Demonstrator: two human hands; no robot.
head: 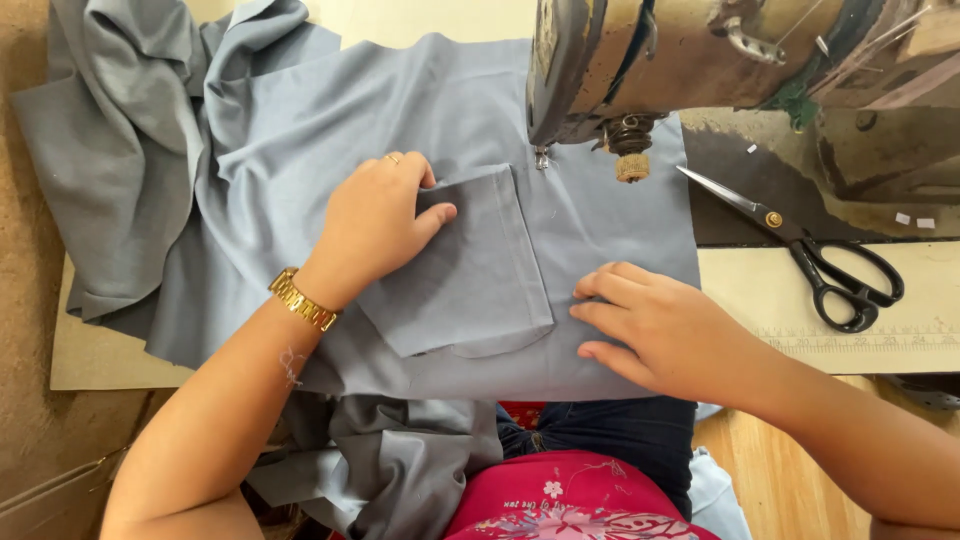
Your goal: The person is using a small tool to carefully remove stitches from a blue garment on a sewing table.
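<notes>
the left hand (375, 225) lies flat, thumb out, pressing the grey pocket piece (465, 265) onto the grey garment (300, 130), the right hand (650, 325) flat at its edge; best keep both firm, edge aligned under the sewing machine (640, 60) needle.

The person wears a gold link watch (303, 300) on the left wrist, a ring (393, 158), dark jeans (620, 435) and a red floral top (575, 505) at lower centre.
</notes>
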